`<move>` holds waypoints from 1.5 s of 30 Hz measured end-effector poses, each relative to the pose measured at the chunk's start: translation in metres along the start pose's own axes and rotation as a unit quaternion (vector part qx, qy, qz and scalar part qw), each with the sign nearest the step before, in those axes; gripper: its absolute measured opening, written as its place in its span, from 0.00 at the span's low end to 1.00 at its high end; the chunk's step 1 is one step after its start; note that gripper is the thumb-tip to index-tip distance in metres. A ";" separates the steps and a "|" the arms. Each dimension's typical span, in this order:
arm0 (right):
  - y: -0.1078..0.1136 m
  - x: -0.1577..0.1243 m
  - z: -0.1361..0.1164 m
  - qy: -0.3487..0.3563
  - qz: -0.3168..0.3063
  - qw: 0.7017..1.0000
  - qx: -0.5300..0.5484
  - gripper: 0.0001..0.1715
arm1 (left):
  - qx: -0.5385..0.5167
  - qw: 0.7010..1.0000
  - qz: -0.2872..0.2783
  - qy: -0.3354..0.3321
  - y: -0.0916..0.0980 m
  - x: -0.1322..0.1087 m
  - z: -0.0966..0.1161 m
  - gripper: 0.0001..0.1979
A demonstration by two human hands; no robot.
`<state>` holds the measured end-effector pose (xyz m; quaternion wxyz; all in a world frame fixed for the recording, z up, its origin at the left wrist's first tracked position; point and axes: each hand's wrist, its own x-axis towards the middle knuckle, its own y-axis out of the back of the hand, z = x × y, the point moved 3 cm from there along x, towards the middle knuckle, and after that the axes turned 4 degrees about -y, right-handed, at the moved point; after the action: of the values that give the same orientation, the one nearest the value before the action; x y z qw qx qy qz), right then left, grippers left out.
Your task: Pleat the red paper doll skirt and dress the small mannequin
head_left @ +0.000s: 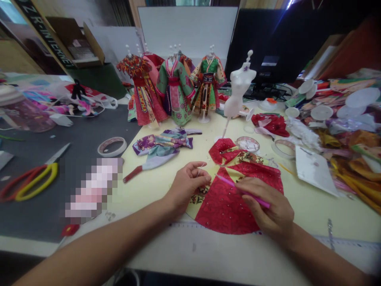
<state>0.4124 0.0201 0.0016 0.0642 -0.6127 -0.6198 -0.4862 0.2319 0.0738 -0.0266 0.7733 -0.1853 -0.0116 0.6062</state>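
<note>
A doll-sized red and yellow dress (226, 206), dotted with small shiny studs, lies spread on the pale mat below both hands. My right hand (268, 202) is closed around a slim pink pen-shaped tool (228, 182), whose pale tip points left above the dress's waist. Just left of that tip, my left hand (189, 180) has its fingers curled in, with a thin beaded strand (200, 170) looped at the fingertips. Behind the dress stands a bare white doll mannequin (241, 87) on a thin post.
Several dressed doll mannequins (175, 89) stand at the back. A purple and teal doll garment (163, 145) lies left, near a tape roll (112, 147) and scissors (35, 174). On the right are a white card (315, 171) and heaped fabrics (357, 159). A ruler (351, 242) runs along the front.
</note>
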 end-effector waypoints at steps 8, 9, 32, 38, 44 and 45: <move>-0.001 0.001 -0.001 0.005 -0.010 1.000 0.003 0.16 | -0.004 1.000 -0.004 -0.003 0.000 0.000 0.001 0.23; -0.002 0.001 -0.001 0.006 -0.012 1.000 0.001 0.16 | -0.005 1.000 -0.004 -0.003 0.000 0.000 0.001 0.23; -0.001 0.005 -0.006 0.013 -0.015 1.000 -0.009 0.13 | -0.005 1.000 -0.004 -0.005 -0.001 0.001 0.000 0.23; -0.001 0.006 -0.008 0.011 -0.011 1.000 -0.009 0.13 | -0.004 1.000 0.000 -0.001 -0.002 0.000 0.000 0.24; -0.002 0.003 -0.005 0.007 -0.020 1.000 0.005 0.15 | 0.001 1.000 -0.001 -0.001 -0.001 0.000 0.000 0.23; -0.002 0.002 -0.004 0.005 -0.021 1.000 0.009 0.16 | 0.003 1.000 -0.002 -0.001 -0.001 0.000 0.000 0.22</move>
<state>0.4084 0.0193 0.0043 0.0625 -0.5966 -0.6364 -0.4849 0.2331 0.0740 -0.0265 0.7753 -0.1820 -0.0111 0.6047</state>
